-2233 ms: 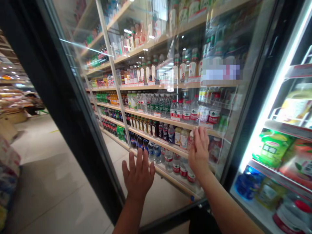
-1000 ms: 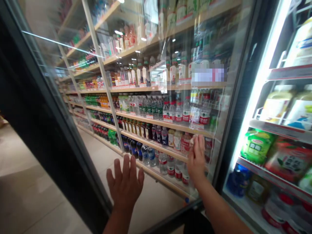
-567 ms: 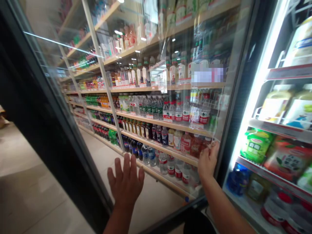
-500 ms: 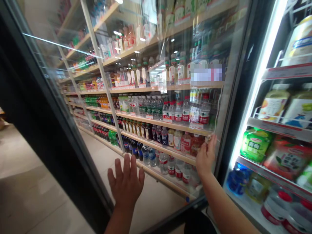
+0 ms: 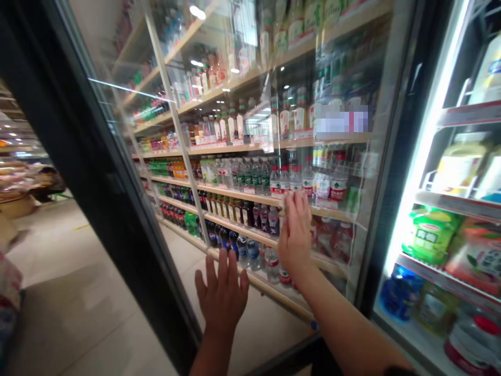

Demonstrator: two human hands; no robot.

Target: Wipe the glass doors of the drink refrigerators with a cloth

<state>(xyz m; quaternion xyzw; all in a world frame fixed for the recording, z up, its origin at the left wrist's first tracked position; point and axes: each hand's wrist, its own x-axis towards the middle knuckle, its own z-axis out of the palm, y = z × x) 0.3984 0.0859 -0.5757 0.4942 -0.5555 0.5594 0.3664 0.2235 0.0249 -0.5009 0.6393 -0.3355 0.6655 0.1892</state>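
A framed glass door point(image 5: 250, 334) stands before me, with stocked drink shelves showing through it. My left hand point(image 5: 222, 297) is up at the lower part of the pane, its fingers stretched and spread, holding nothing. Whether its palm touches the glass I cannot tell. Higher and to the right, my right hand point(image 5: 295, 235) is at the pane with its fingers close together. A small brownish bit shows at the edge of its fingertips, but the hand hides what it is.
On the right, a lit cooler point(image 5: 465, 197) holds bottles and a green package point(image 5: 430, 235). The door's thick black frame point(image 5: 117, 198) slants down the left side. Beyond it are a pale tiled floor point(image 5: 74, 282) and distant displays. Bottled drinks point(image 5: 250, 172) line the shelves behind the glass.
My right hand has moved left across the pane, away from the door's right edge. My left hand stays spread low on the door. The view has shifted slightly left.
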